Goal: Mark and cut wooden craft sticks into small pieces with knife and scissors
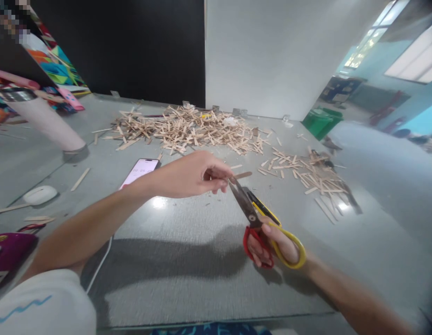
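Note:
Between thumb and fingertips, my left hand pinches a thin wooden stick, whose rounded end points right. My right hand grips scissors with one red and one yellow handle loop, fingers through them. The scissor blades are slightly parted, and their tips reach up to the stick beside my left fingertips. Whether the blades touch the stick I cannot tell. Just behind the scissors lies a black and yellow box cutter on the grey table.
A large heap of wooden pieces lies along the back panel, a smaller pile to the right. On the left are a phone, a pale tumbler, a white mouse and a purple pouch. A green bin stands beyond.

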`<state>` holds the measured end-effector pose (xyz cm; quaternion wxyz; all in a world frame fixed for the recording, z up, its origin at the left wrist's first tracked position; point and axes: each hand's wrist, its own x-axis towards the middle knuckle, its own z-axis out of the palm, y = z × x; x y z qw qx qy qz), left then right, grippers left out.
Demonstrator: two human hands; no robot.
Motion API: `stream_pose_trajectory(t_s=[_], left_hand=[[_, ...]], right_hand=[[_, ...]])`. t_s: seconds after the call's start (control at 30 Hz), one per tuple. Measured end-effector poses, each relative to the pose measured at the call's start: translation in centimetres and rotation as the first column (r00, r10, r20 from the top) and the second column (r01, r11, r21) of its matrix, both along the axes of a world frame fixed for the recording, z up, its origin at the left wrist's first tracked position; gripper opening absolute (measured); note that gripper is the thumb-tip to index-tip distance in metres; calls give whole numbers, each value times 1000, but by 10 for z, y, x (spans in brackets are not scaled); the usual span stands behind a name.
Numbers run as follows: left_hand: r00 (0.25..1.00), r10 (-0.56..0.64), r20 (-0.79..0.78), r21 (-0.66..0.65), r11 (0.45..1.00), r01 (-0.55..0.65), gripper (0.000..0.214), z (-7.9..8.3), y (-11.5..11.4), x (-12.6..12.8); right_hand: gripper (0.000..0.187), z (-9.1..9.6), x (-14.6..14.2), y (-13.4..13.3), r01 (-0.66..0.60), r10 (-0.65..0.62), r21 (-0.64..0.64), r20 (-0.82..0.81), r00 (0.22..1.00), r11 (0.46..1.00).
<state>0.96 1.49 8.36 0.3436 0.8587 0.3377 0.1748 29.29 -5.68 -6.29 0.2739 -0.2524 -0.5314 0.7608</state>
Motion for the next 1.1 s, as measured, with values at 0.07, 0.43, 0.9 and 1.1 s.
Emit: stream_pose_trajectory(t_s=[0.07, 0.43, 0.9, 1.1], left_hand=[[999, 24, 27, -60, 998, -23, 26, -1, -1, 0], [990, -12, 144, -299, 953, 55, 13, -10, 2, 5], [926, 142, 349, -535, 842, 72, 22, -28, 7, 24], [934, 163, 319, -560, 828, 46, 26, -32, 17, 24]], right_hand=[[72, 0, 0, 0, 3, -3, 18, 24, 1000, 1000], [73, 0, 4, 2, -7, 5, 55, 35, 999, 998], [96, -8, -1, -3, 93, -89, -42, 90, 992, 995], [96, -6, -9, 3, 57, -49, -83, 94, 994, 995]])
